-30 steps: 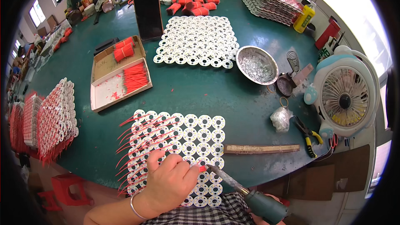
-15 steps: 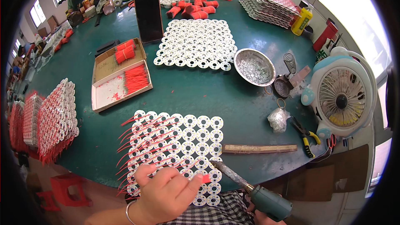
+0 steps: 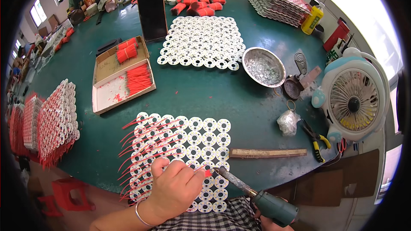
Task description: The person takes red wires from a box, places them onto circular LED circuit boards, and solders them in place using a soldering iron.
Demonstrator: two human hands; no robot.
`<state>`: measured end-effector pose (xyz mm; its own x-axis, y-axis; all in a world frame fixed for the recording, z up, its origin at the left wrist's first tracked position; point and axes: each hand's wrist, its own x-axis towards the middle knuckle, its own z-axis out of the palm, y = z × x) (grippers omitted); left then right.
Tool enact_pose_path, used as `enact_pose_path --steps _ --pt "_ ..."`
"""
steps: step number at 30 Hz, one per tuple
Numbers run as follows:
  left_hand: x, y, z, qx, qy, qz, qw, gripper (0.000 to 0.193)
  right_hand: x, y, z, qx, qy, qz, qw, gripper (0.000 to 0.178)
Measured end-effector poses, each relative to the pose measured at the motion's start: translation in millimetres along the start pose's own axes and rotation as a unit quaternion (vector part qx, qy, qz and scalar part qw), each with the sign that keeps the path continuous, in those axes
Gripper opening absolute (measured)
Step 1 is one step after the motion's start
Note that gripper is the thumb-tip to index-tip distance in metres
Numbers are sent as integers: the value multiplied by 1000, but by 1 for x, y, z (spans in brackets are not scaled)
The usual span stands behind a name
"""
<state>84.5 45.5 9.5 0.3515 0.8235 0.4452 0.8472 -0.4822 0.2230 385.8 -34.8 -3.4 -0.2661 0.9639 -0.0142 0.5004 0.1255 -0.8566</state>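
Observation:
A sheet of round white LED circuit boards lies at the near edge of the table. Thin red wires stick out leftward from its left columns. My left hand, with a bangle at the wrist, is closed over the sheet. Between its fingertips is a small bunch of short red wires. From the lower edge, my right hand grips the green handle of a soldering iron, most of its fingers hidden behind it. The iron's tip rests on or just above a board, close to the red wire ends.
A divided cardboard box of red wires sits left, beside an upright phone. Another board sheet and a metal bowl lie beyond. A fan, pliers and wooden strip are right. Two people sit across.
My left hand has shifted slightly right, bringing the red wires close to the iron's tip. The soldering iron has moved very little.

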Motion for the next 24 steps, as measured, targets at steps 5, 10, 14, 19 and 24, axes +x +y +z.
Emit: enact_pose_path --steps 5,10,14,19,24 --pt "-1 1 -1 -11 -5 -11 1000 23 -2 2 2 62 9 10 998 39" --pt "1 1 -4 -2 -21 -10 1000 17 -3 3 3 -19 4 -10 1000 41" --pt "1 1 -4 -1 -20 -9 1000 17 0 10 1 -34 7 -49 998 43" --pt "-3 1 -5 -4 -14 -14 1000 26 -36 61 3 41 -13 6 999 54" --pt "-4 2 -15 25 -12 -14 1000 15 -7 6 -4 273 32 81 958 49"
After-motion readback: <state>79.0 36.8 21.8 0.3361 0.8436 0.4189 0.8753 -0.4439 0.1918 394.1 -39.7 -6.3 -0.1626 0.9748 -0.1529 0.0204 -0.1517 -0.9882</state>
